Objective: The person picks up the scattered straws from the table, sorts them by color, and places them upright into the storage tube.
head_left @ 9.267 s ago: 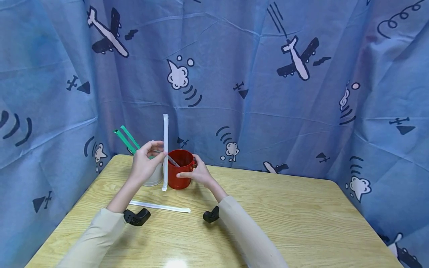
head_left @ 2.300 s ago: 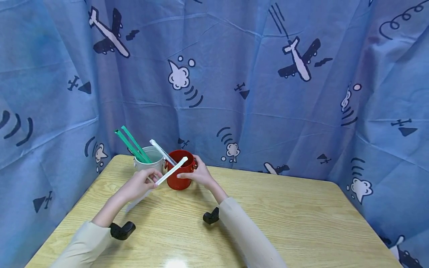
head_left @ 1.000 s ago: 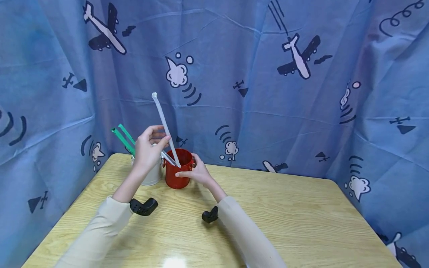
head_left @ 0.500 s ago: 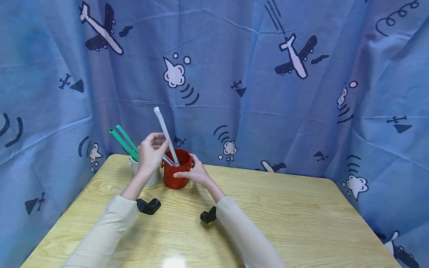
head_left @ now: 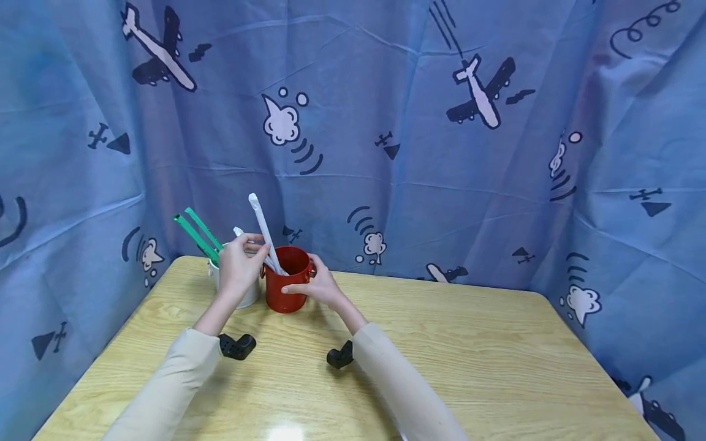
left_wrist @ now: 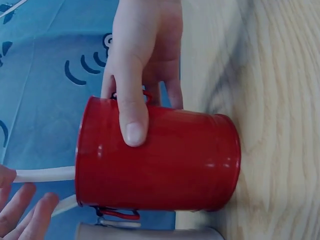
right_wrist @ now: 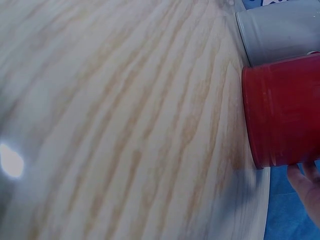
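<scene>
My left hand (head_left: pixel 237 266) pinches a white paper-wrapped straw (head_left: pixel 260 220) between thumb and fingers, its lower end inside the mouth of a red bucket (head_left: pixel 284 295). A second white wrapped straw (head_left: pixel 238 231) leans in the same bucket, partly hidden behind that hand. With the thumb on the near wall and the fingers round the side, my right hand (head_left: pixel 322 285) grips the bucket, which stands upright on the table. In the left wrist view, the thumb of the right hand (left_wrist: pixel 131 75) presses the red wall, and both straws enter at the rim.
A white bucket (head_left: pixel 252 296) stands close against the red one's left side, with green straws (head_left: pixel 200 236) leaning out of it. The wooden table (head_left: pixel 441 355) meets a blue airplane-print curtain (head_left: pixel 353 122) behind. Black wrist devices (head_left: pixel 237 346) hang below both forearms.
Earlier, one wrapped straw went into the red bucket and the left hand picked the other off the table. Over the last second it lowered that straw's end into the bucket; the right hand kept its grip.
</scene>
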